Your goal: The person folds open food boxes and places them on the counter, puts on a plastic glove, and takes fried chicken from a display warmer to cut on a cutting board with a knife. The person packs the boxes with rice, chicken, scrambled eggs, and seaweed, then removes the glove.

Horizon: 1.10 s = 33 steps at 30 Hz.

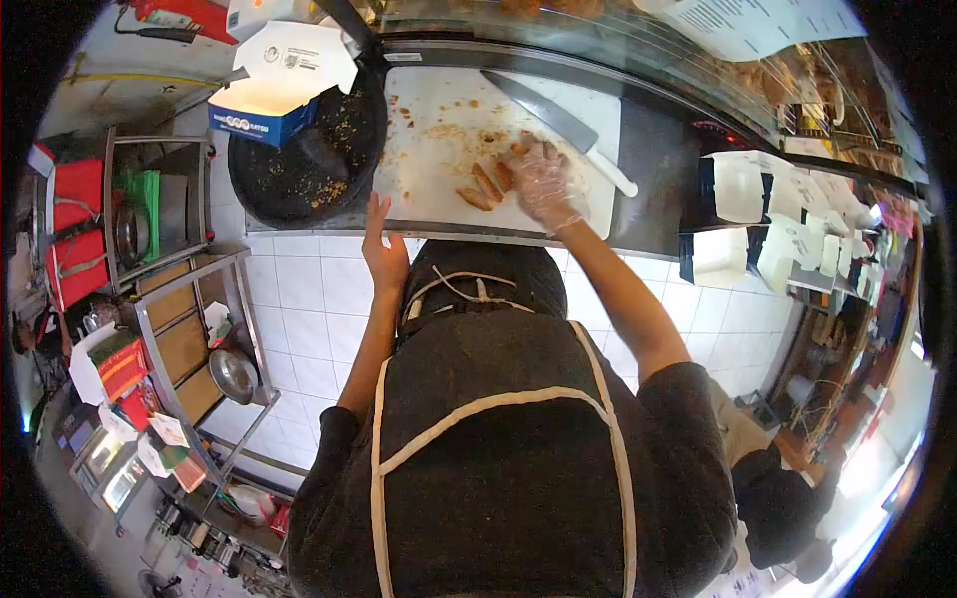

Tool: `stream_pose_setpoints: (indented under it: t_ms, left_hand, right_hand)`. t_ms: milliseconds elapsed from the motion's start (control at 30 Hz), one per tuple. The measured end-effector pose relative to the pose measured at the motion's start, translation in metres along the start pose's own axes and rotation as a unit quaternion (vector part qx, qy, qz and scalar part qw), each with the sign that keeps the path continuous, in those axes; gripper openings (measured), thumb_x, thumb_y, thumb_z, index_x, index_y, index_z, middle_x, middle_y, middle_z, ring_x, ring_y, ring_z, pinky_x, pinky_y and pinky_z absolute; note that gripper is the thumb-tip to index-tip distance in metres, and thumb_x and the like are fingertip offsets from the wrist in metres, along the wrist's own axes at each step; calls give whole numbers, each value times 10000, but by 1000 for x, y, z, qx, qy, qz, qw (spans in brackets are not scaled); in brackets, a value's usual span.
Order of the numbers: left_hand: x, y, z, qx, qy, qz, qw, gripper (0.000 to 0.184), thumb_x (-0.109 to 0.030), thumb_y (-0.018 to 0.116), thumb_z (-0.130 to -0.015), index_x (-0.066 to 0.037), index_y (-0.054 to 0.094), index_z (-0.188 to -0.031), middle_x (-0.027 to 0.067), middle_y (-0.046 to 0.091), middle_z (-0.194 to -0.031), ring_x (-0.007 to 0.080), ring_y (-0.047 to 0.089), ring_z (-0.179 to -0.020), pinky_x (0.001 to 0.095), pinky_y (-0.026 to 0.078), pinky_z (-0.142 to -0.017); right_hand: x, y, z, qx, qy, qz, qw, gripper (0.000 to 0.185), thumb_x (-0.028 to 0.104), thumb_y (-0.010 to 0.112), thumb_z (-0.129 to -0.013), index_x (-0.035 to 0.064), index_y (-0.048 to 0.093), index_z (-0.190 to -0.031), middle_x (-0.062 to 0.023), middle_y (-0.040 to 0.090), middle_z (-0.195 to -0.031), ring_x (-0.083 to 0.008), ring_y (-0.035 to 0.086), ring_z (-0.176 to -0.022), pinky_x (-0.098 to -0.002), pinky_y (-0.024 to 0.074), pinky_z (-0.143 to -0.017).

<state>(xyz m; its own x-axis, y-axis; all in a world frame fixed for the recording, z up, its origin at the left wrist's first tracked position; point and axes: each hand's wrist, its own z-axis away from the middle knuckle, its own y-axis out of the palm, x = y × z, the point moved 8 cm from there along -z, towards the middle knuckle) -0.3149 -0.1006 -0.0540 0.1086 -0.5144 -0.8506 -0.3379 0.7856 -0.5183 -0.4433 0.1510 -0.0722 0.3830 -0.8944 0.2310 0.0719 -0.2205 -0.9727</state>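
My right hand (548, 189), in a clear plastic glove, is closed on the end of some browned sliced meat (486, 185) on the white cutting board (424, 184). Its fingertips are partly hidden. A large knife (558, 122) lies just beyond that hand, its white handle pointing right. My left hand (386, 249) is bare and empty, raised near the board's front left edge with its fingers apart. Brown crumbs and small bits are scattered over the board.
A round black pan (324, 164) with crumbs stands left of the board, an open blue and white carton (264, 118) over its back edge. More open cartons (720, 251) stand at right. A metal rack (254, 309) is at left; another person (783, 508) is at lower right.
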Motion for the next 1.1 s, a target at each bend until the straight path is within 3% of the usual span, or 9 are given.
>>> stream_pose_setpoints:
  t_ms: [200, 300, 433, 533, 633, 767, 800, 933, 1100]
  left_hand:
    - [22, -14, 9, -5, -29, 38, 999, 606, 94, 406, -742, -33, 525, -1321, 165, 428, -1461, 324, 374, -1373, 393, 279, -1119]
    - [24, -20, 4, -29, -3, 42, 999, 599, 92, 413, -742, -30, 528, -1317, 172, 428, -1459, 325, 377, -1371, 391, 279, -1115]
    - [20, -13, 0, -43, 17, 66, 997, 572, 72, 427, -748, -34, 548, -1298, 184, 420, -1462, 327, 393, -1359, 389, 306, -1096]
    - [10, -3, -1, -29, -8, 63, 998, 552, 43, 422, -764, -33, 545, -1297, 174, 426, -1461, 317, 405, -1353, 360, 326, -1080]
    - [19, 2, 7, -26, -39, 79, 996, 543, 32, 424, -776, -37, 543, -1301, 165, 430, -1460, 309, 407, -1351, 347, 326, -1082]
    - [19, 11, 7, -1, -31, 37, 999, 508, 15, 460, -813, -48, 546, -1310, 167, 463, -1430, 314, 420, -1339, 379, 329, -1094]
    - [19, 12, 8, -15, 6, 53, 998, 500, 13, 470, -810, -31, 549, -1302, 181, 488, -1403, 327, 434, -1326, 400, 337, -1088]
    - [39, 18, 13, 22, -13, 59, 998, 556, 36, 448, -751, -32, 555, -1292, 170, 516, -1378, 313, 453, -1311, 388, 346, -1079]
    - [28, 10, 8, 77, -56, 116, 989, 565, 60, 408, -735, -2, 555, -1277, 171, 554, -1323, 274, 482, -1284, 362, 340, -1084]
  right_hand:
    - [12, -13, -2, 32, -149, 65, 986, 256, 188, 558, -860, 149, 656, -1094, -163, 504, -1286, -358, 437, -1231, -611, 271, -1033]
    - [16, -16, 2, -10, -158, 17, 987, 224, 185, 640, -810, 149, 644, -1031, -76, 573, -1210, -298, 475, -1185, -540, 318, -1066]
    - [10, -38, -6, -71, -160, -76, 982, 115, 99, 640, -786, 105, 674, -896, -74, 671, -830, -289, 637, -837, -391, 482, -942]
    - [-12, -32, -11, -32, -90, -5, 995, 134, 69, 622, -825, 64, 646, -957, -101, 671, -934, -282, 633, -919, -391, 473, -953]
    - [-44, -48, 3, -262, 2, -332, 906, 276, 333, 637, -843, 98, 636, -988, -156, 612, -925, -345, 593, -911, -475, 460, -859]
    - [45, 15, 6, 103, -75, 69, 989, 888, 688, 592, -772, 172, 357, -1455, -246, 337, -1455, -480, 253, -1361, -668, 228, -1059]
    - [37, 12, 5, 110, 44, -48, 992, 958, 763, 536, -755, 226, 270, -1501, -266, 74, -1551, -538, 86, -1389, -743, 76, -1051]
    - [50, -2, 4, 1, 43, 1, 999, 856, 651, 630, -741, 306, 340, -1468, -249, 185, -1520, -530, 242, -1336, -650, 220, -1072]
    - [25, 15, -12, -46, -7, -49, 998, 618, 443, 636, -799, 188, 469, -1337, -209, 458, -1311, -390, 493, -1144, -511, 487, -874]
